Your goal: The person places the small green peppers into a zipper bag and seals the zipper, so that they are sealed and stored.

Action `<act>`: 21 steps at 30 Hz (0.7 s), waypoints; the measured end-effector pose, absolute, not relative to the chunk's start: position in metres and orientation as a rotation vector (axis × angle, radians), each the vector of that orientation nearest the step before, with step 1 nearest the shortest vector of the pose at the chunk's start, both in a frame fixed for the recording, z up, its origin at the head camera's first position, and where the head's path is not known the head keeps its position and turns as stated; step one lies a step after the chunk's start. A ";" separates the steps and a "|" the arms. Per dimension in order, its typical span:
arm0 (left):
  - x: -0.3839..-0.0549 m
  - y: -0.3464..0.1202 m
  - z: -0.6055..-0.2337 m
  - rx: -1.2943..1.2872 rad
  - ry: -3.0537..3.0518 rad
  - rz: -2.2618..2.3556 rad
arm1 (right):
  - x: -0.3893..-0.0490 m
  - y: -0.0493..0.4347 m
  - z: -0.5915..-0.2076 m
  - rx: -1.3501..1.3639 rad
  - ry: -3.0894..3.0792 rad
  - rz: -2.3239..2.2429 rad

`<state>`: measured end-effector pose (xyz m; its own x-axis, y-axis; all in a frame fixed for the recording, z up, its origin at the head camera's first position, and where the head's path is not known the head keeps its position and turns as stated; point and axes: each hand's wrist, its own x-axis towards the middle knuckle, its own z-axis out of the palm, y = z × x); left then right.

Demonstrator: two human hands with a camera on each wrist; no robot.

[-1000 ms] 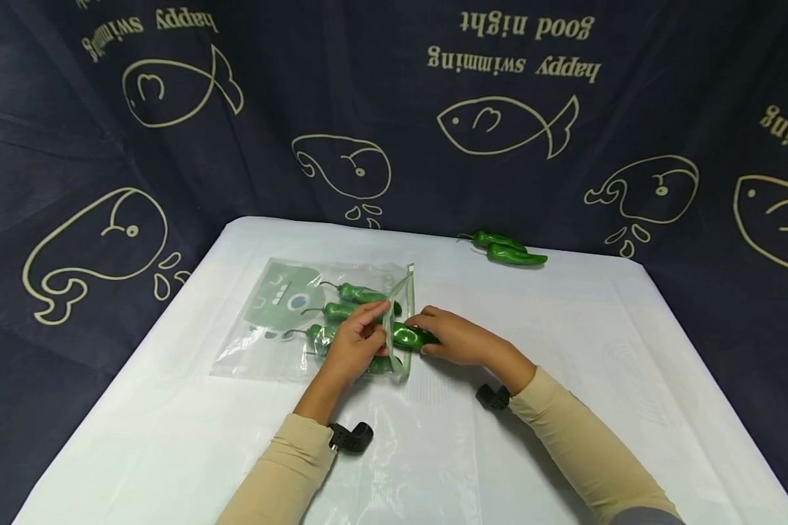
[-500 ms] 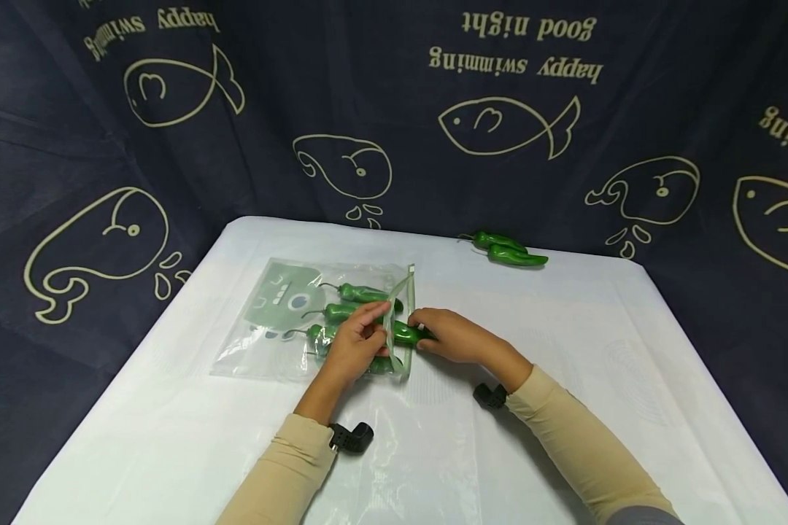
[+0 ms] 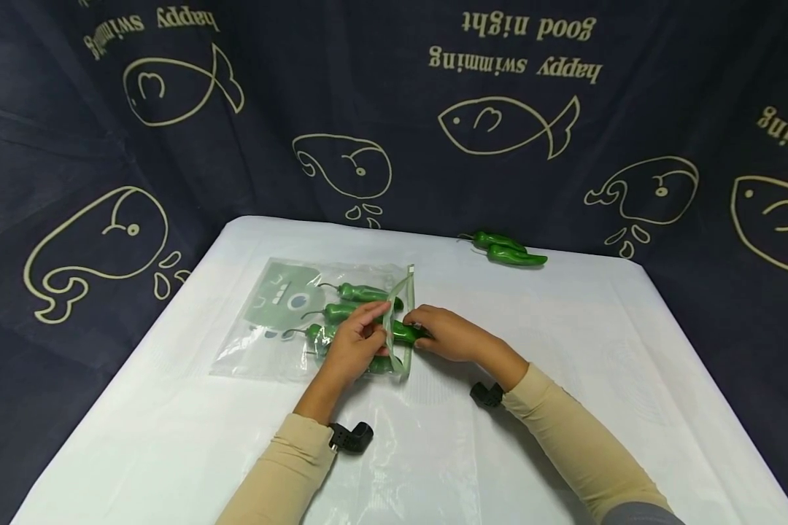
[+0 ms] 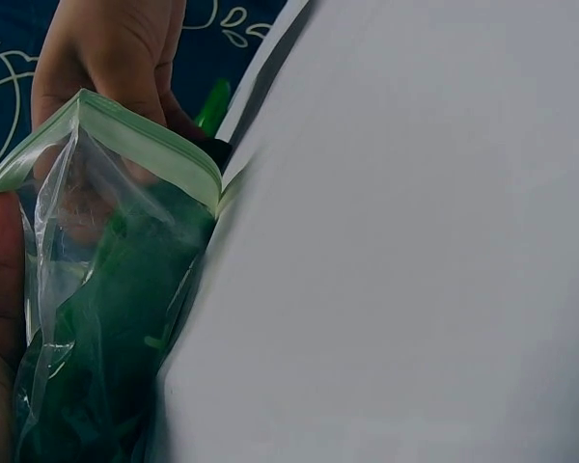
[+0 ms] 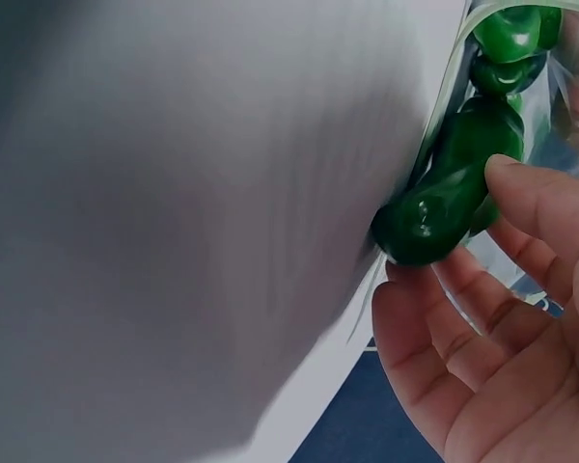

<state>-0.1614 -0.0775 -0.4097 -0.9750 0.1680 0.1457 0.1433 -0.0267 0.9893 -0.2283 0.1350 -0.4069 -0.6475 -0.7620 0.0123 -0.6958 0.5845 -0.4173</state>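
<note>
A clear zip bag (image 3: 236, 357) with a green monster print and a pale green zip edge lies on the table, its mouth to the right. Several green peppers (image 3: 360, 293) lie inside it. My left hand (image 3: 351, 350) holds the upper edge of the mouth, lifting it into a peak in the left wrist view. At the opening, my right hand (image 3: 449, 334) grips another green pepper (image 5: 454, 183) by its tip end between thumb and fingers. Most of that pepper is inside the bag, with the blunt tip sticking out. My left hand hides part of it in the head view.
Two more green peppers (image 3: 508, 251) lie side by side at the far edge of the white-covered table (image 3: 565, 313). A dark curtain (image 3: 400, 87) with fish and whale drawings hangs behind it. A black wrist camera (image 3: 352, 437) sits on the left forearm.
My right hand has moved slightly left, and the gripped pepper has slid further into the bag. My left hand and the bag stay in place.
</note>
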 end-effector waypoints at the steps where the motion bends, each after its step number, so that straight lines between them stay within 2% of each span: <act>1: -0.161 -0.077 -0.410 0.352 2.178 2.212 | -0.228 0.135 -0.407 -1.228 2.644 -0.583; 21: -0.161 -0.078 -0.410 0.371 2.182 2.207 | -0.229 0.134 -0.408 -1.240 2.624 -0.489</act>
<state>-0.1613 -0.0782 -0.4095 -0.9717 0.1770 0.1566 0.1546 -0.0251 0.9877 -0.2292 0.1336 -0.4076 -0.6286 -0.7768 -0.0374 -0.7113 0.5937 -0.3763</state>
